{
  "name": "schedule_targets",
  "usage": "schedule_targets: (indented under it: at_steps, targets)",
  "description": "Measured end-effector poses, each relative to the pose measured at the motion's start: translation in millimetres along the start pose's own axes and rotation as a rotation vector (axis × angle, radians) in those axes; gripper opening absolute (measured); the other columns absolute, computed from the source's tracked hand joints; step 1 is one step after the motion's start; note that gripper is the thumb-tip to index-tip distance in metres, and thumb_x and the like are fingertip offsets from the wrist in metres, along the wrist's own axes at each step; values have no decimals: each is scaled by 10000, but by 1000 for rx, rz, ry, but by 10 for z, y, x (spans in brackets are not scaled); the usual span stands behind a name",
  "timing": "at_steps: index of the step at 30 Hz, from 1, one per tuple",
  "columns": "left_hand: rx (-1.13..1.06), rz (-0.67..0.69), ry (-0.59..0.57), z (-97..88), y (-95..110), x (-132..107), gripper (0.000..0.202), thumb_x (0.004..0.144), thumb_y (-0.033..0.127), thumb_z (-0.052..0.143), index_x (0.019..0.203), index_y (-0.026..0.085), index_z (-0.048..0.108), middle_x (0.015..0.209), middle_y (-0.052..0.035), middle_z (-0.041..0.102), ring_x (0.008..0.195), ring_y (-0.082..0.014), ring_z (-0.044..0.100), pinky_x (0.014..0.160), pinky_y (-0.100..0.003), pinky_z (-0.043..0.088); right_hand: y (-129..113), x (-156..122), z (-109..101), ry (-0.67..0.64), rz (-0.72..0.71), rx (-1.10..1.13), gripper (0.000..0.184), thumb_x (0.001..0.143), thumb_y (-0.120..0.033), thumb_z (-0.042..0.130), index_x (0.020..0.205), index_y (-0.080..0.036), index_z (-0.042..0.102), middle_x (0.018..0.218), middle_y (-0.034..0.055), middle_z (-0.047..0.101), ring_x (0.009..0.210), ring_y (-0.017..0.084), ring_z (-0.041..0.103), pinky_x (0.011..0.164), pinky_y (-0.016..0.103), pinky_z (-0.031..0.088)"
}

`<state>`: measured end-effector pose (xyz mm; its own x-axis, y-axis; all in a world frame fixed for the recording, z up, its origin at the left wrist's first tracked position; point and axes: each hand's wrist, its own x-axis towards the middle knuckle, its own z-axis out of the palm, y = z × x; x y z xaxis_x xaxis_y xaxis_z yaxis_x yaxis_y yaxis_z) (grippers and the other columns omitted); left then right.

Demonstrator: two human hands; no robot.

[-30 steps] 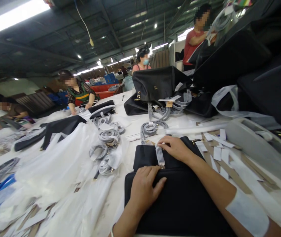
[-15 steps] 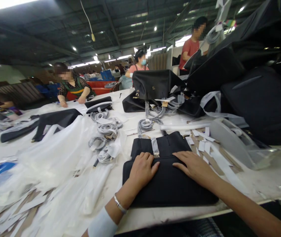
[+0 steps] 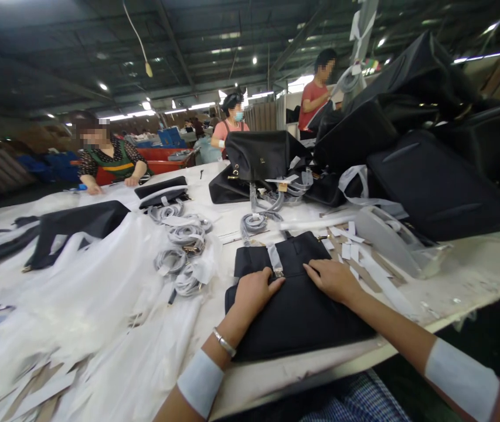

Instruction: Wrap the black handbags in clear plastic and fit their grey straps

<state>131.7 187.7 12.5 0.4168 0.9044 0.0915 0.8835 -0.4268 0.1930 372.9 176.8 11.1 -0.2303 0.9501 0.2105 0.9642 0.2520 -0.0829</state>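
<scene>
A black handbag [image 3: 298, 325] lies flat in front of me at the table's front edge. A strip of clear wrap covers a metal clasp [image 3: 278, 272] at its middle. My left hand [image 3: 253, 294] grips the bag's upper fold just left of the clasp, thumb on top and fingers curled over the edge. On the clasp's other side, my right hand [image 3: 332, 281] holds the same fold in a similar way. Its fingertips are partly hidden behind the fold.
Coiled grey straps [image 3: 186, 234] lie left of the bag, beside white plastic sheets [image 3: 95, 293]. Black bags [image 3: 394, 111] are heaped at the right, near paper scraps [image 3: 355, 252]. Co-workers [image 3: 111, 155] stand across the table [image 3: 443, 287].
My fingers, flatter on the bag before, now curl over its fold. The view has turned a little to the right, and more of my right forearm shows.
</scene>
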Motion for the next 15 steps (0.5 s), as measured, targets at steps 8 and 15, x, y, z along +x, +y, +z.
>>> schedule_targets:
  at_steps: [8, 15]
  targets:
    - [-47, 41, -5, -40, 3, -34, 421, 1008, 546, 416, 995, 196, 651, 955, -63, 726, 934, -225, 682, 793, -297, 476, -11, -41, -21, -7, 29, 88, 474, 1043, -470, 315, 891, -192, 668, 878, 107, 721, 888, 253, 665, 794, 342, 432]
    - [-77, 55, -89, -148, -47, 13, 563, 872, 729, 513, 1031, 218, 689, 970, -63, 756, 904, -265, 708, 738, -299, 483, 278, -42, -186, -41, -95, 289, 370, 960, -497, 523, 1173, -235, 676, 1209, 49, 713, 1119, 235, 647, 979, 327, 480]
